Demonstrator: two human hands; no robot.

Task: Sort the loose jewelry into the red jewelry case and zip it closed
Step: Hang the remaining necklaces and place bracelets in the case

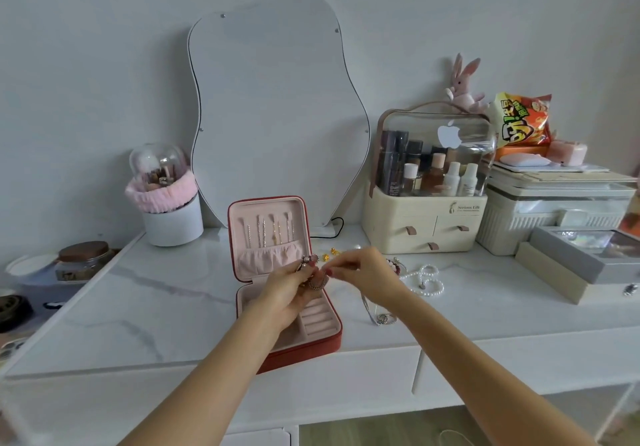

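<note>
head | pearl strand [424,281] right of open red case [313,343] | mirror [277,116] behind

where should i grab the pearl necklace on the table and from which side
The pearl necklace lies flat in loose loops on the table, right of the red case. Pinch the top loop from above with the right hand: it lies nearest that hand, and one raised loop probably draws the rest along.
</note>
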